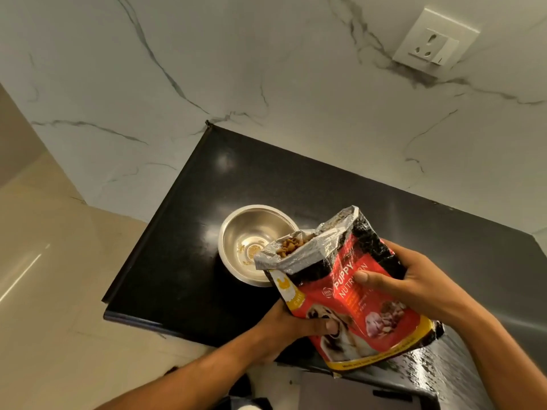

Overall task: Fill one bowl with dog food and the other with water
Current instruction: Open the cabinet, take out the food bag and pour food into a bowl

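A steel bowl (251,232) stands on the black counter (177,261) near its left end, with a few brown kibble pieces at its bottom. A red and black dog food bag (355,291) is tilted over the bowl's right rim, its torn silver mouth open toward the bowl. Brown kibble (291,245) is heaped at the mouth. My left hand (296,324) grips the bag's lower left side from beneath. My right hand (414,279) clasps the bag's right side, thumb across the front. No second bowl is in view.
A white marble wall with grey veins rises behind the counter, with a white power socket (435,42) at the upper right. The counter's left edge drops to a beige tiled floor (59,291). Dark cabinet fronts (384,392) sit below the counter's front edge.
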The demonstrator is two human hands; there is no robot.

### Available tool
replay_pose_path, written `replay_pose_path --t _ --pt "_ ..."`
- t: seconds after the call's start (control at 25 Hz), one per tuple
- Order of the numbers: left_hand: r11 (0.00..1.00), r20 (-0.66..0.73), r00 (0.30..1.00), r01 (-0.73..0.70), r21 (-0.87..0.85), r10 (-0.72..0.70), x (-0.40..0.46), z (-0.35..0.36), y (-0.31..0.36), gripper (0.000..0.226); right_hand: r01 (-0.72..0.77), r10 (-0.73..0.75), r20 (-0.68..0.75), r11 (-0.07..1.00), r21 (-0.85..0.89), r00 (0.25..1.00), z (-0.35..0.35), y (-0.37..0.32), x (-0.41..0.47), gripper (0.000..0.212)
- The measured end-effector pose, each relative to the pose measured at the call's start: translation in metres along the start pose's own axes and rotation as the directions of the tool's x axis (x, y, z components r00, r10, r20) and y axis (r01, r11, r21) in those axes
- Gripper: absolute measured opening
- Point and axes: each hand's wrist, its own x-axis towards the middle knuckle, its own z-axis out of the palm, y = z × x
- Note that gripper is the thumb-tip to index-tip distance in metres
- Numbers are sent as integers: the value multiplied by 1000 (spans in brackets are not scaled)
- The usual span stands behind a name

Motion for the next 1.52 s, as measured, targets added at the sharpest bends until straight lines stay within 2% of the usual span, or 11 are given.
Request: replay_pose_path --t 0.12,0.32,0.4,0.52,0.72,1.24,1.52 --pt "998 21 1000 0 -56 1 0 -2 -5 44 -16 16 2 999 -31 1000 3 -5 2 49" --pt "987 28 996 84 -135 -81 2 -1 -6 75 -46 50 33 991 -128 998 4 -21 9 51" --pt "982 30 994 105 -156 -102 3 -1 -7 80 -60 68 43 987 -151 997 5 -28 11 53" --pt "975 37 993 120 -185 -115 3 -1 -6 80 -82 93 51 979 -184 994 5 -36 14 53" --pt "959 76 990 131 -251 -115 4 4 -5 66 -97 119 83 967 -238 989 3 -49 16 55" --pt "934 74 991 130 -333 -112 6 10 -4 99 -93 142 107 923 -373 984 -1 -70 28 50" --pt "932 64 993 119 -342 -103 4 11 -4 93 -96 148 106 916 -389 983 -1 -70 27 50"
